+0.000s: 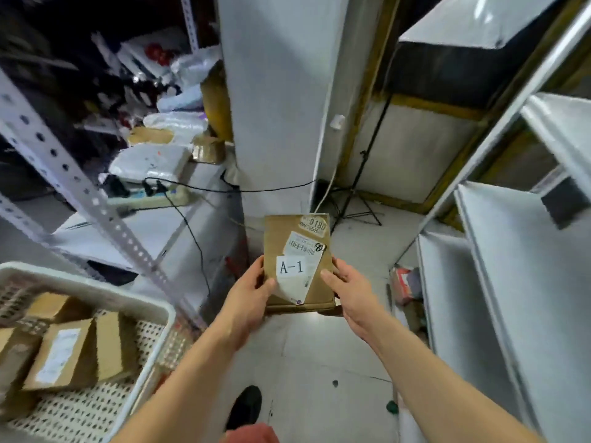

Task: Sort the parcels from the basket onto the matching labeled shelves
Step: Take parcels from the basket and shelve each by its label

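Both hands out front, holding up an A-1 box

Arms stretched forward, left hand [252, 290] and right hand [350, 287] gripping opposite sides of the box [299, 263], thumbs curled onto its top face, other fingers hidden underneath. It's up in the air over the floor, between the shelves [499, 282]. Basket [96, 287] with more boxes sits lower left.

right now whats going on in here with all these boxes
A person is sorting parcels. Both hands, left hand and right hand, hold a flat cardboard box with a white label reading A-1, out in front over the floor. More cardboard boxes still lie in the white basket at lower left. White shelves stand to the right.
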